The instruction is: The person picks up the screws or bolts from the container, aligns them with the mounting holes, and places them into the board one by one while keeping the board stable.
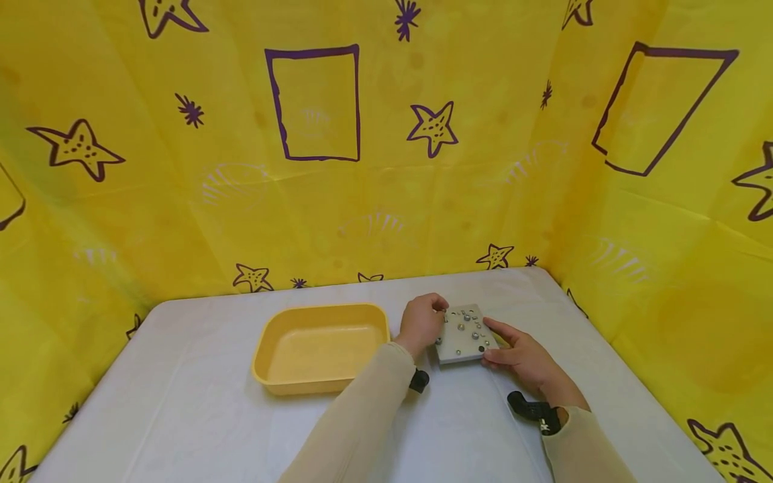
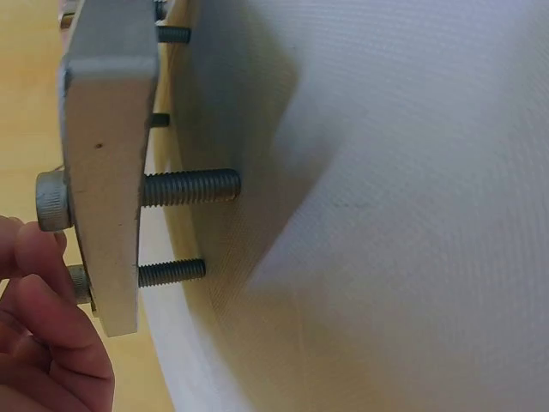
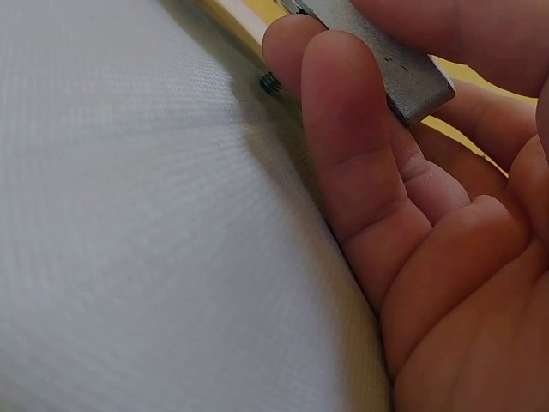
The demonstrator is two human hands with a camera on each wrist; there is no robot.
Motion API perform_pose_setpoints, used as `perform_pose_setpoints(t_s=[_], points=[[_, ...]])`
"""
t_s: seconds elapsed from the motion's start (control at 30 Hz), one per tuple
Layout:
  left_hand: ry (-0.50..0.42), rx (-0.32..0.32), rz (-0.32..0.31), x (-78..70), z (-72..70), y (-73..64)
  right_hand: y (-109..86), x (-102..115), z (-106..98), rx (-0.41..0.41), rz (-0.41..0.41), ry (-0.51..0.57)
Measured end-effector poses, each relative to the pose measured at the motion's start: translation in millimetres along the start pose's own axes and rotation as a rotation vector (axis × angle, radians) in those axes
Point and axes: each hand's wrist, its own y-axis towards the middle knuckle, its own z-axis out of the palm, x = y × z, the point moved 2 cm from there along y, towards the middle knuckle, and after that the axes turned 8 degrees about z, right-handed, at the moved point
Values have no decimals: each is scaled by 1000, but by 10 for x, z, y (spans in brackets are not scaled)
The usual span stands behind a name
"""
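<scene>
A light grey metal plate (image 1: 449,343) carries several screws of different sizes and is held slightly tilted over the table. At its far left corner, my left hand (image 1: 421,322) pinches the head of a socket head screw (image 2: 80,284) between thumb and finger. Beside that one, a thicker screw (image 2: 53,202) also passes through the plate; threaded shanks protrude from the underside. My right hand (image 1: 522,355) grips the plate's right edge, thumb on the near corner and fingers along the side and below. In the right wrist view, a threaded tip (image 3: 271,82) shows beneath the plate.
A yellow plastic tub (image 1: 314,387) stands left of the plate, partly behind my left forearm. Both rest over a white-covered table (image 1: 199,416). Yellow patterned cloth (image 1: 386,188) hangs around the table's back and sides. Each wrist wears a black camera mount (image 1: 531,409).
</scene>
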Motion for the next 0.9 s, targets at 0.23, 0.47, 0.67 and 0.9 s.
perform_pose_setpoints(t_s=[0.23, 0.47, 0.67, 0.9], points=[[18, 8, 6, 5, 21, -10, 8, -18, -1, 5, -4, 1], [19, 34, -28, 17, 4, -23, 12, -3, 13, 6, -2, -13], [17, 23, -25, 21, -33, -59, 17, 20, 30, 0, 10, -21], [4, 17, -41, -49, -154, -216, 42, 13, 27, -7, -1, -40]])
